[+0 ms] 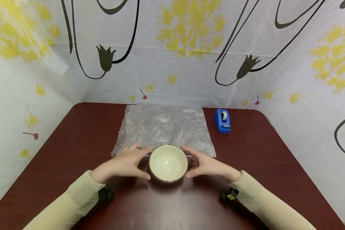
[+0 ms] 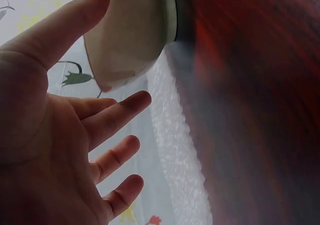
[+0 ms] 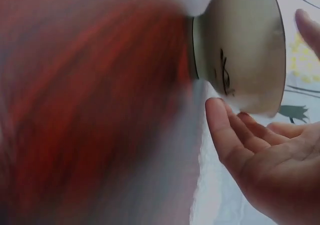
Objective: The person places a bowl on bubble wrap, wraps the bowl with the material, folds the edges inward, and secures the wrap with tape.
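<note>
Bowl (image 1: 168,164) between hands (image 1: 123,163) (image 1: 209,165), grip unclosed, shows dark marking (image 3: 224,74) only in right-wrist view.

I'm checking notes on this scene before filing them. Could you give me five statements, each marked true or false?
1. The bowl sits between the left grip and the right grip. True.
2. The bowl is upside down. False: its opening faces up.
3. A blue tape dispenser is on the table. True.
4. Bubble wrap covers the bowl. False: the bubble wrap lies spread out beyond it.
5. The bowl's outside bears a dark marking. True.
</note>
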### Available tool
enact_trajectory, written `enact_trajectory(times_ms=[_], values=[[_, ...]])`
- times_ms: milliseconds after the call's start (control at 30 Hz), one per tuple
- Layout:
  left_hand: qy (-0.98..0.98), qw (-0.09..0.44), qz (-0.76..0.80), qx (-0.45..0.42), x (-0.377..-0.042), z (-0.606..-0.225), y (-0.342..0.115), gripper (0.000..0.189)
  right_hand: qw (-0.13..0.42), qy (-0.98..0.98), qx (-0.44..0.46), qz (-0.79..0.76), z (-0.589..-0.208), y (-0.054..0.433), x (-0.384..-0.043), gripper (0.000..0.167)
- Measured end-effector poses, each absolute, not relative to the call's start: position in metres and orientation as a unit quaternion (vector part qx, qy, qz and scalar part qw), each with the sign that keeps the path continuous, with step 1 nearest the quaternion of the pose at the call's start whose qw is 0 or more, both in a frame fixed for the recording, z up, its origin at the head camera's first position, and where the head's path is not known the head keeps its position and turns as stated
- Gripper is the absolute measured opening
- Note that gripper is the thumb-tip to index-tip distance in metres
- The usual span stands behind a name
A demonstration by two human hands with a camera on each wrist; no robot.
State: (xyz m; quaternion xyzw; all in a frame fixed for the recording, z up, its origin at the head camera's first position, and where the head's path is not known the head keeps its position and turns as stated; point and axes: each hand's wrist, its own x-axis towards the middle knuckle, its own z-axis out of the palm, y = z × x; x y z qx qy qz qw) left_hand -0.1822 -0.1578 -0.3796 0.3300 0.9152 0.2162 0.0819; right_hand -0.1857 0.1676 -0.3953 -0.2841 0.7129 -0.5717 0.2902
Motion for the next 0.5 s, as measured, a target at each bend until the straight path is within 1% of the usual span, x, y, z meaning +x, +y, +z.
enact_trajectory(times_ms=[100,200,400,500], values=[[0.914,0.086,0.225,0.326,-0.1822,-0.3776,-0.1559,0.098,0.288,0.714,-0.286,-0.571,-0.3959,0.164,-0.1848,0.109],[0.913,0.09,0.235,0.319,-0.182,-0.378,-0.155,0.098,0.274,0.729,-0.278,-0.563,-0.3974,0.162,-0.1827,0.111],[0.912,0.087,0.247,0.317,-0.1837,-0.3836,-0.1529,0.099,0.241,0.753,-0.271,-0.549,-0.4005,0.1593,-0.18,0.105],[0.909,0.083,0.252,0.32,-0.1842,-0.3864,-0.1522,0.099,0.237,0.752,-0.272,-0.551,-0.4024,0.1596,-0.1792,0.106]])
